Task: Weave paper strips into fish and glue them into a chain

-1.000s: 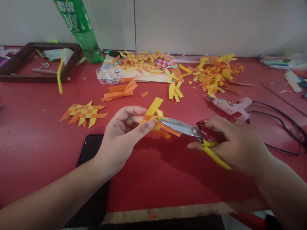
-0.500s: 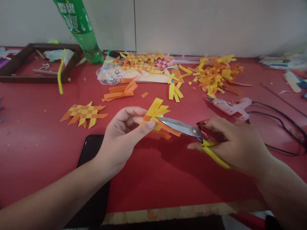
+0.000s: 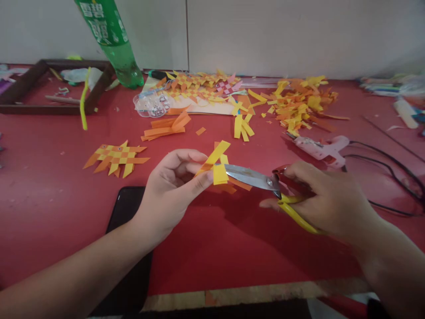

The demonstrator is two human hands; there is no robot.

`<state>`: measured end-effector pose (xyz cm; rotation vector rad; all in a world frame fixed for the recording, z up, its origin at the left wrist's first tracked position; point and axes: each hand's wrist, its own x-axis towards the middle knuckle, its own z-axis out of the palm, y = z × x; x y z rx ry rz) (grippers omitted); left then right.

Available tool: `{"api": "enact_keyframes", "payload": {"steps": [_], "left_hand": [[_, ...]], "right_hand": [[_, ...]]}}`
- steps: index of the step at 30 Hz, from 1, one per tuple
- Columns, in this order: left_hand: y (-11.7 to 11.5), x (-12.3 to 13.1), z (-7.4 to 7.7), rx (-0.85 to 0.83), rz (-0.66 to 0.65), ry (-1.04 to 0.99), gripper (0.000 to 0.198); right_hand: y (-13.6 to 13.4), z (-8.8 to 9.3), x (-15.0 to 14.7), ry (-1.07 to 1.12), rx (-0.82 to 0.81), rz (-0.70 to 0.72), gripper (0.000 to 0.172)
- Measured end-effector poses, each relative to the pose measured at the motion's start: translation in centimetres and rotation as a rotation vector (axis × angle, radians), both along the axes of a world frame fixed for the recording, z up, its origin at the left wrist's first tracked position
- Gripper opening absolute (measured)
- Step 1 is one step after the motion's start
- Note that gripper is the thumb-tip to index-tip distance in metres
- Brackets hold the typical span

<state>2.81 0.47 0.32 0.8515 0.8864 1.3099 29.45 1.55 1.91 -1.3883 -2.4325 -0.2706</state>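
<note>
A red tabletop fills most of the frame, its front edge a worn tan strip along the bottom. A pale wall panel with a dark vertical seam runs across the top.

At the centre of the frame, the left hand has its thumb and fingers closed in a pinch on a woven paper piece of yellow and orange strips, held above the table. Right of centre, the right hand has its fingers curled around the handles of the scissors, whose tip goes behind a yellow strip; how far the blades part I cannot tell.

A black phone lies at lower left, partly hidden by the left forearm, and a finished woven fish lies above it. Orange strips and yellow strips lie beyond the hands; right of them sit a scrap heap and a pink glue gun, its black cord trailing behind the right hand.

At upper left, a brown frame encloses small scraps and clear plastic, with a yellow stick across its rim. Beside it stands a green bottle, cut off by the top edge; near its base, a clear tray holds small round pieces
</note>
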Motion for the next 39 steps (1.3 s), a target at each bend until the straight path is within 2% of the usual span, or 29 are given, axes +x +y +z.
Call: {"api": "enact_keyframes", "payload": {"steps": [15, 20, 26, 39], "left_hand": [[-0.09, -0.10, -0.13, 0.022, 0.017, 0.060, 0.019], [-0.07, -0.05, 0.00, -0.009, 0.017, 0.018, 0.019], [0.05, 0.06, 0.43, -0.051, 0.079, -0.037, 0.020], [-0.02, 0.10, 0.55, -0.064, 0.101, -0.013, 0.019]], "right_hand": [[-0.06, 0.03, -0.15, -0.015, 0.039, 0.005, 0.065], [0.00, 0.01, -0.08, -0.003, 0.018, 0.002, 0.065], [0.25, -0.03, 0.11, 0.001, 0.023, -0.004, 0.063], [-0.05, -0.47, 0.04, 0.041, 0.002, -0.047, 0.064]]}}
